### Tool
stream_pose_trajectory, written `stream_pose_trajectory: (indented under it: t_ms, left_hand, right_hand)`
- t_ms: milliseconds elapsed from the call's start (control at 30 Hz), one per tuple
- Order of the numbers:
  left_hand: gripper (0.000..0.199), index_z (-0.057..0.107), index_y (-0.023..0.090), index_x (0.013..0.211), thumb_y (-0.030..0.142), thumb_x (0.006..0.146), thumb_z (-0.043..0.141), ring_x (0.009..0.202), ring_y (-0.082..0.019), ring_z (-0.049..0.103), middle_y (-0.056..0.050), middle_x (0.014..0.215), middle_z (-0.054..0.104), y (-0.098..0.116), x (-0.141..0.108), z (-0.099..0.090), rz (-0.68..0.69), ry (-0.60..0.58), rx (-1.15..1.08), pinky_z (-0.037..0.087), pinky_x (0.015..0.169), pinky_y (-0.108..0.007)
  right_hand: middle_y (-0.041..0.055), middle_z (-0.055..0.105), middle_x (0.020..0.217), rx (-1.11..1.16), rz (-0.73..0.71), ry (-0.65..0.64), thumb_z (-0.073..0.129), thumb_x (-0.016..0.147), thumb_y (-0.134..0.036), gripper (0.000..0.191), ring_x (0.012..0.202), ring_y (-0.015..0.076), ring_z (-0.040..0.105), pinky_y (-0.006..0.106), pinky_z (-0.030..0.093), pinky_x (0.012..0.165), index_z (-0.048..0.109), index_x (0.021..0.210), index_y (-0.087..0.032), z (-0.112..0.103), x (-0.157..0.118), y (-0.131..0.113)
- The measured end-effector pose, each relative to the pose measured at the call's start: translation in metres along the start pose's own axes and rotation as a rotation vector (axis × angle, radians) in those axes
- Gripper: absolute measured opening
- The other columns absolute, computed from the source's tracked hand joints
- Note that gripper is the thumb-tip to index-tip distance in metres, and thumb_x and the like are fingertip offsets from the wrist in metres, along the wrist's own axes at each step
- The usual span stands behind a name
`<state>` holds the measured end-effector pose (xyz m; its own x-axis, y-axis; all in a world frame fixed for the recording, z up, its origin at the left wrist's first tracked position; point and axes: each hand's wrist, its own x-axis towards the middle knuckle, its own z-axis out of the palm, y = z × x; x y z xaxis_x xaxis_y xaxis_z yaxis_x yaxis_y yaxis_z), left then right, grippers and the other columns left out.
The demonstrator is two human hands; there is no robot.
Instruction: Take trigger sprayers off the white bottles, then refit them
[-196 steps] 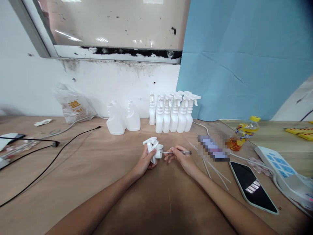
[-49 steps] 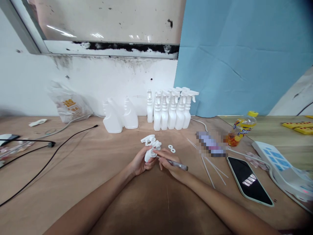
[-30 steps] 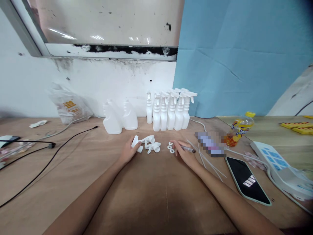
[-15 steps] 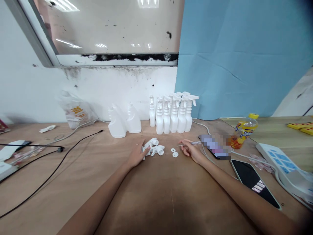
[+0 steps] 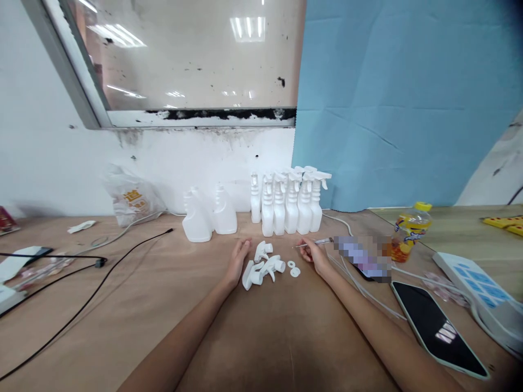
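Observation:
My left hand rests on edge on the table with its fingers stretched forward and nothing in them. Right beside it lie several white spray trigger heads in a loose group. My right hand is closed around a thin tool with a slim metal shaft and a pale, see-through handle. Its tip points left; the exact kind is unclear. Between the trigger heads and my right hand are two flat white discs: a small ring and a larger disc.
White spray bottles with triggers stand in a cluster at the back. White bottles without triggers are left of them. Phones, cables, a power strip and a yellow-capped drink bottle occupy the right; a plastic bag sits back left.
My left hand has come off the trigger heads, which now lie more spread out and nearer to me. My right hand keeps the thin tool. The view has tilted up slightly.

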<state>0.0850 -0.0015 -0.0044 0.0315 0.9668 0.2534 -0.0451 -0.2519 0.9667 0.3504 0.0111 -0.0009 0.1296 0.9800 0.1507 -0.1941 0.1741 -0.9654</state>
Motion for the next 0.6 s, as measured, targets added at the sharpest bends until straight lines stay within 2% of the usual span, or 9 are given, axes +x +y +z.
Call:
stream_pose_trajectory:
  t_ms: [167,300,467,600]
  left_hand:
    - [0.045,0.055,0.018,0.123,0.047,0.088,0.055,0.122,-0.025,0.055,-0.012,0.125,0.062,-0.017,0.064,0.005,0.027,0.116,0.050,0.043,0.102,-0.038]
    - [0.051,0.049,0.019,0.132,0.034,0.084,0.061,0.130,-0.025,0.049,-0.013,0.138,0.055,-0.028,0.109,0.019,0.061,0.171,0.125,0.040,0.106,-0.037]
    - [0.084,0.032,0.015,0.146,0.027,0.073,0.072,0.143,-0.033,0.031,-0.020,0.154,0.033,-0.038,0.143,0.024,0.078,0.224,0.250,0.029,0.115,-0.043]
    - [0.093,0.023,0.010,0.150,0.021,0.071,0.071,0.146,-0.032,0.026,-0.022,0.158,0.024,-0.043,0.159,0.022,0.101,0.216,0.310,0.027,0.117,-0.040]
  right_hand:
    - [-0.0012,0.052,0.048,0.007,0.016,-0.013,0.064,0.073,-0.053,0.041,0.035,0.0050,0.033,0.020,0.015,0.035,0.063,0.068,-0.013,-0.001,-0.002,-0.001]
    - [-0.0006,0.053,0.049,0.000,0.028,-0.020,0.062,0.073,-0.056,0.044,0.035,0.0053,0.034,0.020,0.016,0.035,0.063,0.069,-0.013,0.000,-0.003,-0.003]
    - [-0.0013,0.053,0.049,0.018,0.057,-0.029,0.063,0.073,-0.056,0.044,0.035,0.0050,0.034,0.020,0.014,0.037,0.064,0.070,-0.012,-0.001,-0.001,-0.003]
    - [-0.0016,0.053,0.050,0.028,0.075,-0.052,0.064,0.076,-0.053,0.041,0.036,0.0049,0.035,0.020,0.014,0.038,0.064,0.071,-0.013,-0.002,-0.001,-0.001]
